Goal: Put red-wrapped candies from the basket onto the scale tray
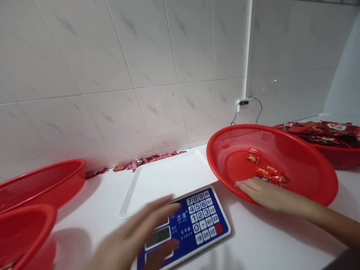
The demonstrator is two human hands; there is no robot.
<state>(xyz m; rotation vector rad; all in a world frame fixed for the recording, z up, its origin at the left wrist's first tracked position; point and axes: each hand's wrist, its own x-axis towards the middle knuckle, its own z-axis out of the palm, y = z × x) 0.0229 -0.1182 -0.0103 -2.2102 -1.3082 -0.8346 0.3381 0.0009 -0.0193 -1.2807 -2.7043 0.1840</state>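
White marble-look wall tiles (157,75) above a white worktop (261,240). At far left, two red mesh baskets (42,183); at far right, a red basket (340,159) heaped with wrapped sweets. Nearer, another red mesh basket (327,176). Mid-worktop, a blue-keyed digital scale (205,217) with a white tray (165,191). Left hand (140,232) blurred over the scale, fingers (157,210) spread. Right hand (267,193) inside the nearer basket, fingers (247,183) flat and together, just beside red-wrapped candies (268,174).
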